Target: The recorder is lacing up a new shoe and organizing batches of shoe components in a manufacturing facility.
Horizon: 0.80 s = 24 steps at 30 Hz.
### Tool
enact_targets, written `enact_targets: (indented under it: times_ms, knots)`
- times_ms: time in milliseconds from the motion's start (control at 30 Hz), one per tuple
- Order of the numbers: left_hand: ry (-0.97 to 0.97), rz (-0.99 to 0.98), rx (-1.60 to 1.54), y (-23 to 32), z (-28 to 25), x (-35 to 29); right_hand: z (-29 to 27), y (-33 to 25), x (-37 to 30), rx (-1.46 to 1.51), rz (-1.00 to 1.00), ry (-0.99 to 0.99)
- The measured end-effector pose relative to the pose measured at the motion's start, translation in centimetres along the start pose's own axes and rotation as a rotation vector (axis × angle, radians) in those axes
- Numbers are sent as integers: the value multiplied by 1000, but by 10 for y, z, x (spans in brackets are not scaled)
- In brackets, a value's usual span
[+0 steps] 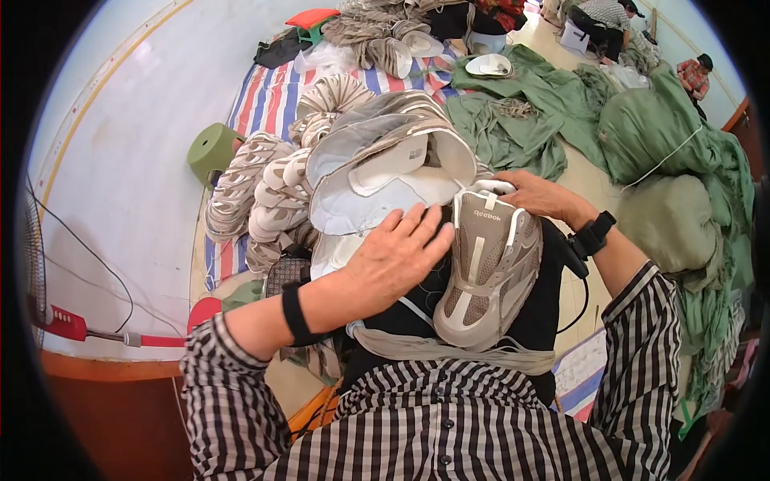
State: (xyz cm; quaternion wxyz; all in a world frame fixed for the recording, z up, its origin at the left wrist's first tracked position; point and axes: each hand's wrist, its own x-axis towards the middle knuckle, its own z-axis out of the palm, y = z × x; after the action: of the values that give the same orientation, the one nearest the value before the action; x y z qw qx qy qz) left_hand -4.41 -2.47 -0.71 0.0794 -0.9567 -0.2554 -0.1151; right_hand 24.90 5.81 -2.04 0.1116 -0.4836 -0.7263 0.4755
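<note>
A taupe shoe upper (485, 276) with white trim lies on my dark-clad lap, its toe pointing toward me. At its far end my right hand (533, 196) is closed around the collar; some of those fingers are hidden. My left hand (399, 255) is open, fingers stretched out, just left of the upper and over the near edge of a stack of uppers (385, 172). Those uppers show their pale inner lining. I cannot tell whether the left fingertips touch them. A bunch of pale grey laces (457, 353) runs across my lap below the toe.
Bundled uppers (245, 184) lie on a striped sheet (265, 96) beside a green stool (215, 151). More uppers (385, 44) are heaped farther off. Green cloth and full sacks (650, 136) line the right. Other people (605, 24) sit at the back. A pink pole (152, 340) stands left.
</note>
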Motion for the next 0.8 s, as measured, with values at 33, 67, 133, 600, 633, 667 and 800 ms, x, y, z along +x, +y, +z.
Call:
enact_targets:
  times_ms: [33, 67, 133, 600, 633, 667, 800]
  knots:
    - [-50, -28, 12, -6, 12, -2, 0, 1, 0, 1, -7, -16]
    - [-12, -83, 58, -19, 24, -3, 0, 1, 0, -8, -34, -11]
    - [14, -145, 58, -50, 48, -7, 1, 2, 0, -21, -61, -9]
    - [40, -108, 267, -107, 149, 0, 5, 11, 5, -174, -118, 62]
    - [19, -101, 213, -107, 147, -1, 6, 10, 6, -131, -171, 76]
    - [42, -103, 227, -107, 143, -3, 6, 10, 5, -134, -175, 79]
    - [-35, -135, -113, -97, 112, -14, 8, 11, 3, -154, -187, 131]
